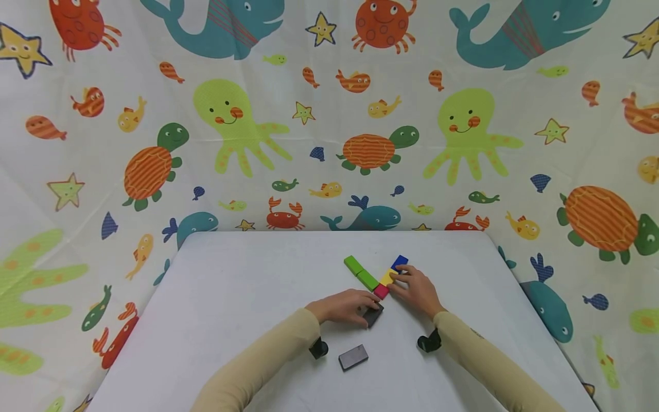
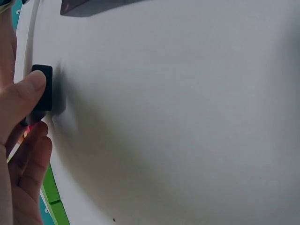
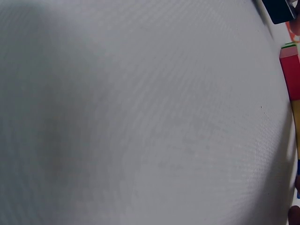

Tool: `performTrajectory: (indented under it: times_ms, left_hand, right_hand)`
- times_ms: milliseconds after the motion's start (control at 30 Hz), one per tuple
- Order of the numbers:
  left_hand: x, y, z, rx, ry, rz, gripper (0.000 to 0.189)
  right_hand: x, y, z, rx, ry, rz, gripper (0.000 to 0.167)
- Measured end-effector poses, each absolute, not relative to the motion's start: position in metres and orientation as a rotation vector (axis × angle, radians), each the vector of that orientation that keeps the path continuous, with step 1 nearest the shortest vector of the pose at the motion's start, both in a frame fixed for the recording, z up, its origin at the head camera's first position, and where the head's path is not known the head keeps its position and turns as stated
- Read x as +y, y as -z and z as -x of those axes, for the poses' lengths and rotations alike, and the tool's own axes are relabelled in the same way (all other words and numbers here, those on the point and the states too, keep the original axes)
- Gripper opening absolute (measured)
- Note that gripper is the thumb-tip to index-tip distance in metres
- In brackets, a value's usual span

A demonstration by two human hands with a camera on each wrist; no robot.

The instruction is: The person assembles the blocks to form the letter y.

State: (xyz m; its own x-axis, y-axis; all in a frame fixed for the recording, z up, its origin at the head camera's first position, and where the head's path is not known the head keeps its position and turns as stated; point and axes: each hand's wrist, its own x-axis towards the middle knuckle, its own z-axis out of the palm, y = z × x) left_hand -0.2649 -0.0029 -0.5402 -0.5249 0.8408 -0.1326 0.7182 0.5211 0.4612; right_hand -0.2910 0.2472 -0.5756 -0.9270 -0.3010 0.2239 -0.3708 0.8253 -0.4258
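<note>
My left hand (image 1: 347,306) pinches a dark grey rectangular block (image 1: 373,315), with the thumb flat on its face in the left wrist view. This block is close below a small red block (image 1: 381,291). From the red one, a yellow block (image 1: 388,278) and a blue block (image 1: 399,262) run up to the right in a line. Two green blocks (image 1: 360,273) run up to the left, end to end, so the pieces form a V. My right hand (image 1: 419,292) rests its loosely bent fingers over the yellow and blue blocks, partly hiding them.
A second grey block (image 1: 353,357) lies nearer on the white table (image 1: 247,297), between the forearms. A black wrist camera (image 1: 319,348) sits under the left wrist and another camera (image 1: 429,342) under the right. Behind the table hangs a cloth (image 1: 319,103) printed with sea animals.
</note>
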Motion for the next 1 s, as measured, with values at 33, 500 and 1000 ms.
performTrajectory:
  times_ms: [33, 500, 1000]
  left_hand:
    - [-0.0031, 0.5404, 0.2653, 2.427, -0.508, -1.292, 0.048]
    - [-0.0107, 0.5342, 0.2697, 2.431, -0.526, -1.241, 0.046]
    - [-0.0104, 0.5413, 0.2658, 2.482, -0.447, -1.344, 0.035]
  right_hand:
    - [0.2471, 0.5759, 0.2910, -2.857, -0.711, -0.529, 0.041]
    - [0.2471, 0.5771, 0.2931, -2.860, -0.703, -0.526, 0.042]
    - [0.2475, 0.5801, 0.2945, -2.896, -0.682, -0.507, 0.044]
